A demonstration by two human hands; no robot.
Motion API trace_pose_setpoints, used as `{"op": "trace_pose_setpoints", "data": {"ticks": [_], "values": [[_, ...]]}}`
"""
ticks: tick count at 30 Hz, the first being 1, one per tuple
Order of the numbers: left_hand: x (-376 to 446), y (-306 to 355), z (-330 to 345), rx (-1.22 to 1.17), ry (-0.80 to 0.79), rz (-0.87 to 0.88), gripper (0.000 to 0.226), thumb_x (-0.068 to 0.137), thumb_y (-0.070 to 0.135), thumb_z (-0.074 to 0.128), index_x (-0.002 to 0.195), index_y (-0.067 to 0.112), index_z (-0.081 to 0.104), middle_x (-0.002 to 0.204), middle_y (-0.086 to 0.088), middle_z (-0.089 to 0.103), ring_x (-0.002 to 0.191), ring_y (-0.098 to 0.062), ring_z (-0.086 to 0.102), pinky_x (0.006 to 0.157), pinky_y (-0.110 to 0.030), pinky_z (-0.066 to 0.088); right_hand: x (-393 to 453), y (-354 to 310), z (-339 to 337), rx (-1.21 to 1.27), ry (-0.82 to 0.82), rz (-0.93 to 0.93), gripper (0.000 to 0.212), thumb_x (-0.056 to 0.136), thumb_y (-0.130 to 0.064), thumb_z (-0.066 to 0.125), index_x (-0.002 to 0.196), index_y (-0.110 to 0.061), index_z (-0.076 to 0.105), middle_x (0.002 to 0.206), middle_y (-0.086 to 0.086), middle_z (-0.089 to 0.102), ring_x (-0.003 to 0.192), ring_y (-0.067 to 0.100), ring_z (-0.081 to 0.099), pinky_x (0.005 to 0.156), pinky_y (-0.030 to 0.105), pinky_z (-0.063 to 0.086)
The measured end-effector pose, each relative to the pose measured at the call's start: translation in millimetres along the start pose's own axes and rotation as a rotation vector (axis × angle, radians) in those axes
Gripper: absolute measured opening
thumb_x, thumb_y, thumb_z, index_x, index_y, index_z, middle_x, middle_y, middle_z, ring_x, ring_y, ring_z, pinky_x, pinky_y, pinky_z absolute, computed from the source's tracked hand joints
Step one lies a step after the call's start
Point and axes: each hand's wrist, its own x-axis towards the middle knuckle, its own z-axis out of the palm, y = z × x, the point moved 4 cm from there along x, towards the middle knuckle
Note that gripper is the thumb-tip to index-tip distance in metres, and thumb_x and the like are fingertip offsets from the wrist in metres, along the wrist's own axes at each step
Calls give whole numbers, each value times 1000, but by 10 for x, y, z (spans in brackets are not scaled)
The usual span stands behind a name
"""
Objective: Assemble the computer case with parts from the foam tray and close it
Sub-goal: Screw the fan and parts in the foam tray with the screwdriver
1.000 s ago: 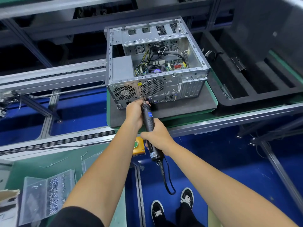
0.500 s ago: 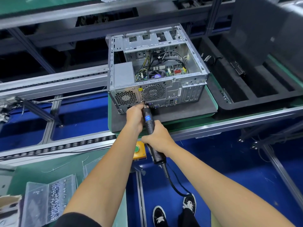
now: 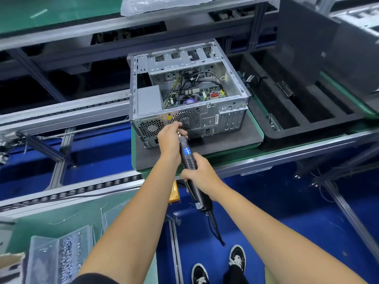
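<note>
An open silver computer case [image 3: 223, 117] lies on a dark foam pad [image 3: 225, 143], its rear panel with fan grilles facing me and its motherboard and cables showing from above. My right hand [image 3: 200, 176] grips a black electric screwdriver [image 3: 187, 155] with a blue label, angled up toward the rear panel. My left hand [image 3: 169, 138] curls round the screwdriver's tip at the panel, just below the fan grille. The bit and any screw are hidden by its fingers. The black foam tray [image 3: 307, 111] sits right of the case.
Clear boxes of small screws [image 3: 59, 255] stand at the lower left on a green bench. A yellow button box [image 3: 174, 192] hangs below the conveyor rail. A dark side panel [image 3: 307, 48] leans upright behind the foam tray. My shoes stand on blue floor.
Both hands and the screwdriver have stayed at the same spot on the rear panel. My head has shifted, so the case sits lower in view.
</note>
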Motion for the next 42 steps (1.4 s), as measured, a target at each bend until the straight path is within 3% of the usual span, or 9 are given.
{"op": "trace_pose_setpoints", "data": {"ticks": [5,10,15,22,29,33,37,40,42], "values": [[-188,395,594,-37,-224,95,32,98,26,49,74,6,59,57,-9,58,46,-16,51,47,-25,45,-34,-429,-353,89,60,-175,25,69,-2,64,89,-10,50,76,8,51,61,25,51,60,42,51],[-236,673,1155,-81,-280,126,38,101,28,42,76,4,57,57,-9,56,47,-17,51,48,-26,45,-17,-866,-870,58,87,-256,23,75,5,65,87,-10,53,70,11,57,46,23,54,49,33,49],[-225,579,1825,-40,-343,65,51,99,46,35,76,8,61,62,-7,62,54,-19,54,60,-30,46,-35,-1095,-1519,29,179,-335,26,78,3,66,90,-19,59,76,2,63,51,11,57,64,36,49],[-141,181,2743,493,-357,206,30,92,15,38,63,14,46,58,1,44,52,-14,38,47,-23,31,56,-1065,-2628,114,321,-288,19,79,9,62,86,-7,53,70,11,56,51,24,52,56,34,49],[299,-411,3332,845,-472,224,21,86,3,40,69,7,52,68,-3,53,62,-19,42,56,-27,36,541,-771,-3405,79,338,-65,21,74,12,56,83,-6,50,61,11,56,44,25,55,46,31,49],[627,-720,3482,1051,-546,216,21,80,1,46,71,17,55,75,5,55,63,-8,47,50,-20,33,846,-554,-3671,-29,394,35,23,69,9,59,74,-9,46,69,11,51,57,25,53,57,39,47],[834,-1052,3599,1268,-628,193,18,77,0,57,67,15,53,71,2,56,66,-17,51,48,-22,35,1083,-338,-3845,-90,382,113,29,71,-2,64,91,-11,46,87,12,51,74,25,49,68,41,43],[936,-1270,3679,1548,-712,249,25,78,1,53,58,12,41,62,-4,50,64,-27,51,46,-28,32,1259,-214,-3950,-121,337,162,30,77,-5,65,91,-12,40,82,3,47,57,13,53,54,30,46],[1002,-1394,3725,1720,-768,265,16,81,4,52,67,6,45,80,-14,60,77,-33,58,56,-31,41,1403,-155,-4020,-139,294,167,25,76,-4,63,83,-11,41,78,3,47,48,14,52,49,28,43]]}}
